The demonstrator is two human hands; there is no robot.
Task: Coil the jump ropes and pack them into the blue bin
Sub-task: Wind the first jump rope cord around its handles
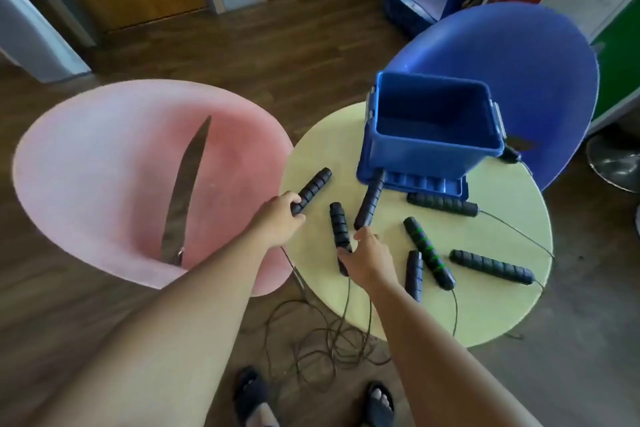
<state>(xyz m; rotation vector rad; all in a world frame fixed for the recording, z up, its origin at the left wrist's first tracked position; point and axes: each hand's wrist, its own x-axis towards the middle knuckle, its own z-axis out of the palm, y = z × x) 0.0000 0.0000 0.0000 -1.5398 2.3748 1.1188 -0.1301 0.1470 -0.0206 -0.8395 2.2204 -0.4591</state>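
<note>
Several black ribbed jump-rope handles lie on a round pale yellow table. My left hand grips the near end of one handle at the table's left edge. My right hand holds the lower end of another handle in the middle. The empty blue bin stands on its lid at the back of the table, one handle leaning against its front. A handle with green rings lies to the right. Thin dark cords hang off the table's near edge and tangle on the floor.
A pink tub chair stands left of the table with a dark strap across its seat. A blue tub chair stands behind the bin. My sandalled feet are near the cords on the wooden floor.
</note>
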